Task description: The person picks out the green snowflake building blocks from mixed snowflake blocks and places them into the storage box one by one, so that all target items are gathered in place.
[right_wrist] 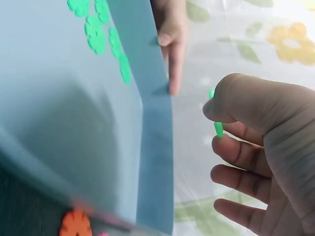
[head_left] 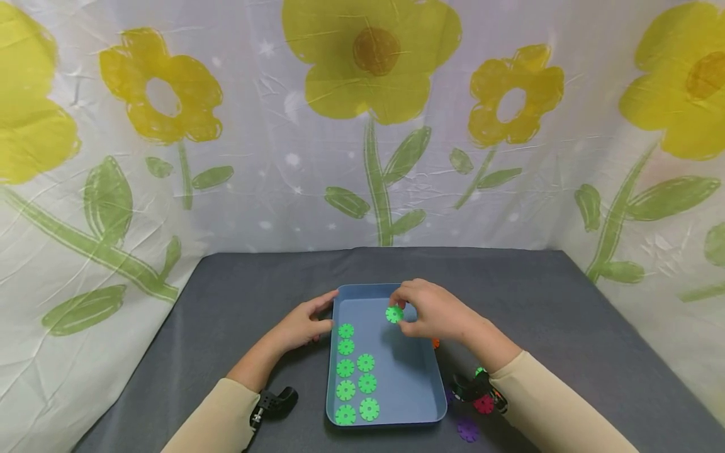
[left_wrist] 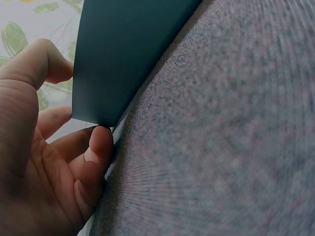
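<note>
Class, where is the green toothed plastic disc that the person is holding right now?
In the head view, the green toothed plastic disc is pinched in the right hand above the far right part of the blue rectangular tray.

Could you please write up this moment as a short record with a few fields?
Surface: dark grey table, flowered cloth behind
Tray: blue tray at centre
In tray: eight green discs lying flat in two columns
Right hand: right hand pinches one green disc above the tray's far end
Left hand: left hand touches the tray's left rim, fingers on its wall
Beside tray: orange disc, red disc and purple disc on the table to the right
</note>
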{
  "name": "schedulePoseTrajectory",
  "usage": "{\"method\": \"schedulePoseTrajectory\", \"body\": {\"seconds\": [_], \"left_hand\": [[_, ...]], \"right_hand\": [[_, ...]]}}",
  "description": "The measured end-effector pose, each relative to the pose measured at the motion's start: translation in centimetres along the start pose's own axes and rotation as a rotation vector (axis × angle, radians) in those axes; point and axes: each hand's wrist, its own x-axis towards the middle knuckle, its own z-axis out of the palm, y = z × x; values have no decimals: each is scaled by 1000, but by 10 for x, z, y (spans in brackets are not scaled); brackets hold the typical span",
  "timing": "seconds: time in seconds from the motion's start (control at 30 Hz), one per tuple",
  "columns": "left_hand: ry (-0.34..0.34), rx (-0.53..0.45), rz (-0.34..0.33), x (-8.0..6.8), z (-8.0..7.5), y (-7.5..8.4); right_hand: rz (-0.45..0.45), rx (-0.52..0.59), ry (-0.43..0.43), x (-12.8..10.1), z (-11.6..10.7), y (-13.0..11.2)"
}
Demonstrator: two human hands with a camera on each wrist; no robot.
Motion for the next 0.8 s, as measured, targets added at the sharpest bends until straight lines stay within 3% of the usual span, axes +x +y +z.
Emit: {"method": "schedulePoseTrajectory", "body": {"seconds": [0.37, 0.8], "left_hand": [[-7, -20, 8, 0, -1, 0], [-3, -25, 13, -1, 0, 0]], "right_hand": [[-61, 10, -167, 33, 26, -13], [-46, -5, -288, 46, 59, -17]]}}
